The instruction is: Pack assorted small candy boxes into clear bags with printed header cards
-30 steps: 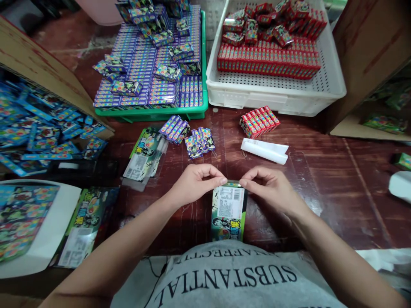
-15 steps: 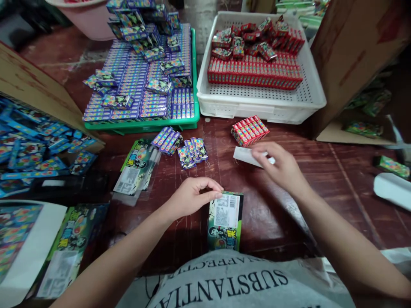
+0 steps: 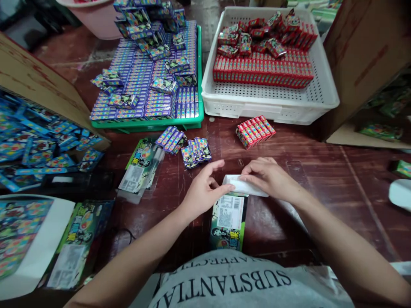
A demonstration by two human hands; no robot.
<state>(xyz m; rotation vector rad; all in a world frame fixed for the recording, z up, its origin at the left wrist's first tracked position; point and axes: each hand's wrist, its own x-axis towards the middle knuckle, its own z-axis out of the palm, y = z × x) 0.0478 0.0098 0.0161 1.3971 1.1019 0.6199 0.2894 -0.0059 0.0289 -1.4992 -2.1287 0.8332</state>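
Observation:
A white folded card strip [image 3: 255,188] lies across the top edge of a green and black printed packet [image 3: 228,218], just in front of my body. My right hand [image 3: 268,177] has its fingers closed on the strip's upper edge. My left hand [image 3: 207,188] touches the strip's left end with the thumb, its index finger stretched away and apart. Beyond the hands are a row of small red boxes [image 3: 256,131] and two small groups of purple boxes [image 3: 171,140].
A green tray [image 3: 147,125] of purple boxes and a white basket [image 3: 272,112] of red boxes stand at the back. Cardboard flaps [image 3: 41,81] rise on both sides. More printed packets [image 3: 141,169] and blue boxes [image 3: 38,145] lie left.
My right hand has brought the white strip from the upper right to the packet's top edge. My left hand has left the packet's top and touches the strip, its index finger raised.

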